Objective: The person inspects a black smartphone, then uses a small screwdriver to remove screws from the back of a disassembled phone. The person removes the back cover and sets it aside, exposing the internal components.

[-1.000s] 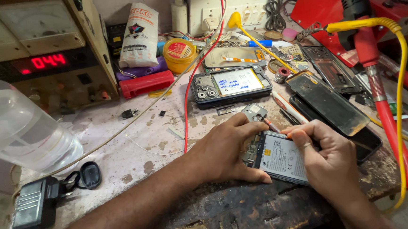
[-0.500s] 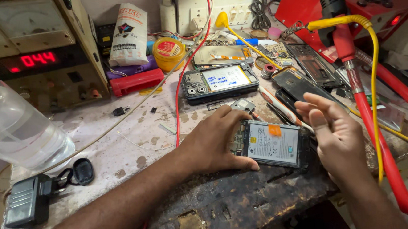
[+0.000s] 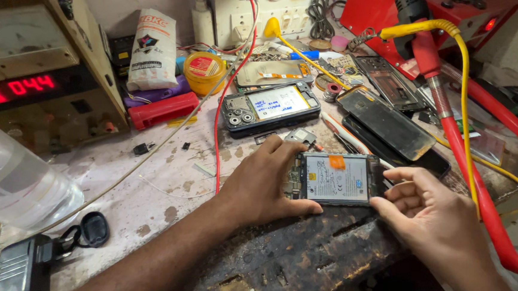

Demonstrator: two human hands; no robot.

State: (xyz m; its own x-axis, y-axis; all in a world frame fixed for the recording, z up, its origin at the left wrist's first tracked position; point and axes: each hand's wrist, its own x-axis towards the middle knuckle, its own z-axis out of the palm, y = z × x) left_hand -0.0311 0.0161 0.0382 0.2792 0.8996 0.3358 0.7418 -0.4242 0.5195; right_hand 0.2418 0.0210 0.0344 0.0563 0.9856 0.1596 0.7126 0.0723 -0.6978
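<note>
At the near edge of the worktop (image 3: 124, 201), both hands gripped an opened phone (image 3: 337, 179) lying flat: the left hand (image 3: 267, 181) clasped its left end, the right hand (image 3: 431, 213) pinched its right edge. Beyond lay another opened phone (image 3: 271, 107), then a yellow tin (image 3: 205, 71).

An opened phone (image 3: 336, 178) lies on the bench (image 3: 124, 195), another opened phone (image 3: 270, 107) behind it.
</note>
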